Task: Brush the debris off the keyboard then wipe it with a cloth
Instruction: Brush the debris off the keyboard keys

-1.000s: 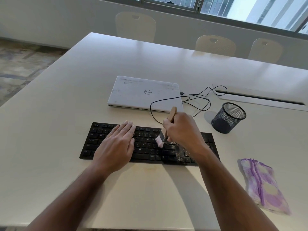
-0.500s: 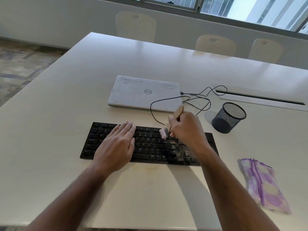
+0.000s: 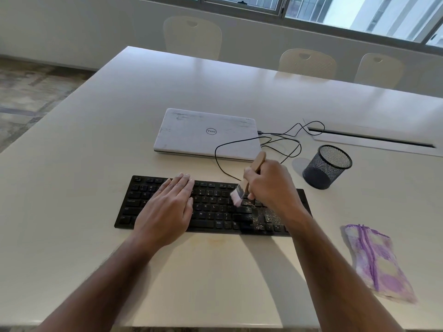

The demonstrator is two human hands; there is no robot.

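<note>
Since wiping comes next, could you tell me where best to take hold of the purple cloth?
Judging by its pose, grip the purple cloth at its near end, coming from above with the right hand: it lies folded flat, lengthwise toward the person, right of the keyboard.

The left hand [image 3: 167, 212] is covering the keys on the left-middle part of the keyboard [image 3: 215, 207], and the right hand [image 3: 271, 185] and forearm are hiding its right end. The brush [image 3: 249, 180] handle's middle is disappearing inside that fist. Key legends are reading too small to make out. Both arms are running off the bottom edge.
</note>
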